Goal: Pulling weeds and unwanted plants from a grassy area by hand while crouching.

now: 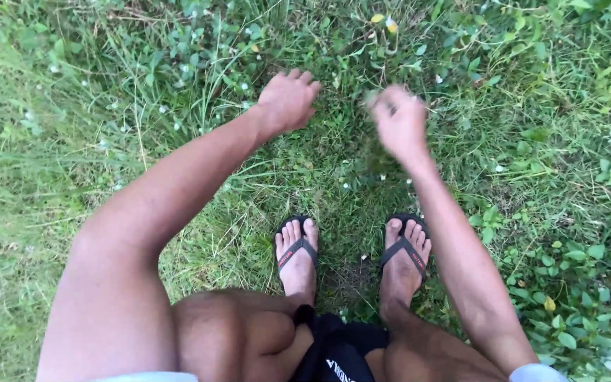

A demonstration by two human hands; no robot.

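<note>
1. Left hand (288, 99) hovers over the grass (334, 152), fingers curled loosely, holding nothing visible.
2. Right hand (399, 122) is motion-blurred above the same patch; its grip I cannot tell.
3. Risk: grabbing blind could tear weeds (560, 262) short or nick fingers.
4. Count: two hands, two black sandals (296, 249).

We see rough, matt grass (178, 141) with soft leafy weeds (574, 283) under our bare hands. Our flip-flops (297, 247) look like smooth black rubber, our shorts (337, 350) matt dark cloth.
</note>
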